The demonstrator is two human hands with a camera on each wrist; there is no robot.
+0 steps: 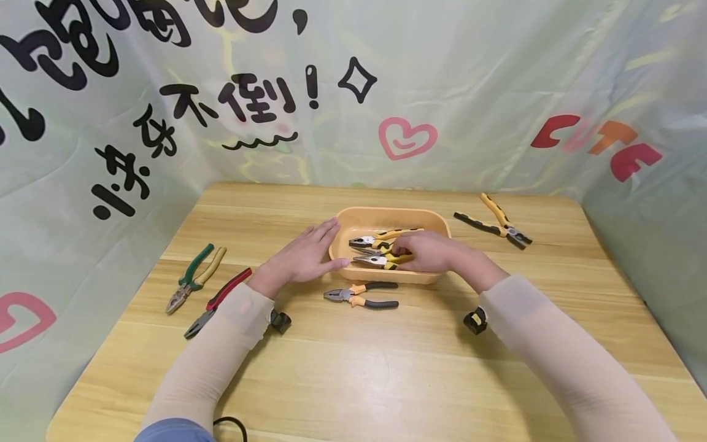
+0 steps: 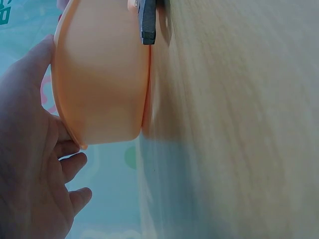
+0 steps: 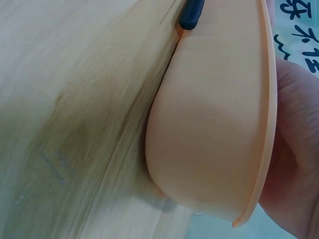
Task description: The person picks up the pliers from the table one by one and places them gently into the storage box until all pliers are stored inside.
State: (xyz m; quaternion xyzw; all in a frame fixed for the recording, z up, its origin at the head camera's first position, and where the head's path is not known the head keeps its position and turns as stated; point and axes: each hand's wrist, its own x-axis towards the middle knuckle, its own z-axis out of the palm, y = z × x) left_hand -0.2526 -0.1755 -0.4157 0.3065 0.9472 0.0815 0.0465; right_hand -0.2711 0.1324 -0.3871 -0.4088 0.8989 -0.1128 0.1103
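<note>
"Where were the hands?"

"The left hand (image 1: 306,253) rested at the 9 o'clock end of the bin (image 1: 389,210), fingers loose and thumb apart, touching the rim without clenching it; the right hand (image 1: 431,250) reached in from 3 o'clock, fingers curled among the handles; whether they had firm hold of a pair I couldn't tell."

"And the pliers?"

"At least 3 pairs of inner pliers (image 1: 375,260) lay in the bin, noses towards 9 o'clock; the front pliers (image 1: 351,295) lay just outside at 6; the splayed pliers (image 1: 504,231) sat near 3; the green pliers (image 1: 194,283) and red pliers (image 1: 229,289) lay between 8 and 9."

"What made for good handling, in your judgement?"

"Light, even pressure on the rim, so the bin neither slid nor tipped; a pinch on 1 pair's handles only; noses left parallel; with the inner ones bunched so close, a hasty pull could have dragged a neighbour."
</note>
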